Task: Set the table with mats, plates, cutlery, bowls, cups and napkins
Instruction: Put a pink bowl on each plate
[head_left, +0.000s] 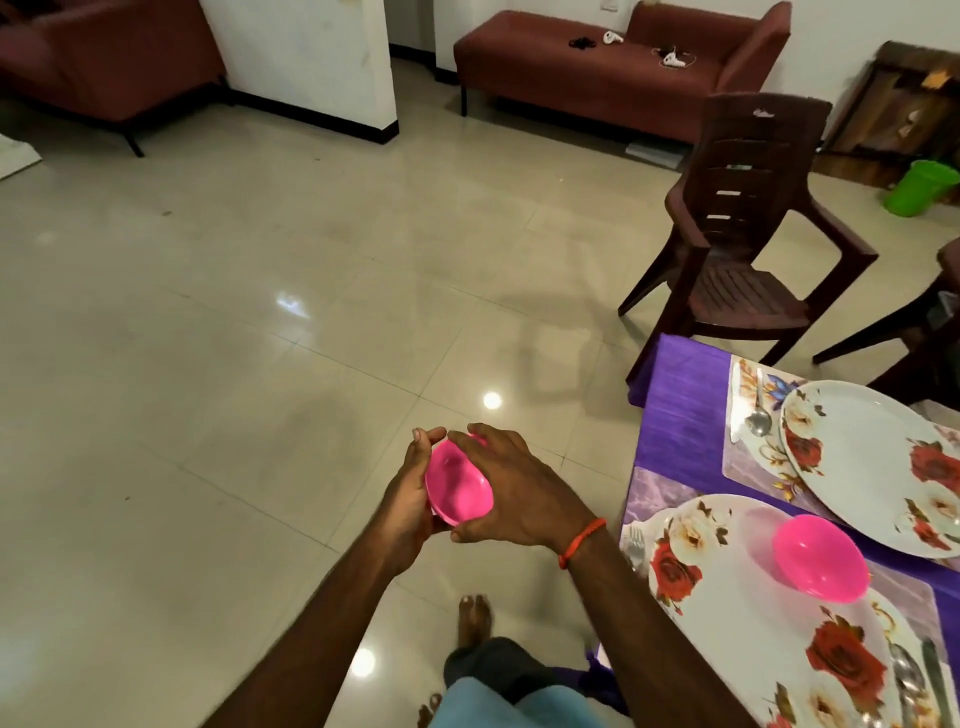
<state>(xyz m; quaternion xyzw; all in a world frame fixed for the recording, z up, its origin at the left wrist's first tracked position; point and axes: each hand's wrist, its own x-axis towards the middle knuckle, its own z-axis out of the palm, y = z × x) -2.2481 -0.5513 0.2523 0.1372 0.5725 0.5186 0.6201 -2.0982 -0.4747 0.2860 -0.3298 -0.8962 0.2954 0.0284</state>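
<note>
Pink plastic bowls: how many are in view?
2. One pink plastic bowl is gripped by the left hand and right hand; the other bowl sits on the nearer flowered white plate. More could be nested unseen.

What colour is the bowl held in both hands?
Bright pink; the bowl shows best in the head view.

No readable text, numbers or signs in view. Only candidate is a small pale mark (761, 112) on the top rail of the dark plastic chair (748, 176), far ahead and to the right of the right hand (514, 493). It looks like a moulded brand logo, possibly script, but it's too small and blurred to read. The pink bowl (460, 491), gripped between the left hand (410, 499) and the right hand, shows no lettering I can make out.
</note>
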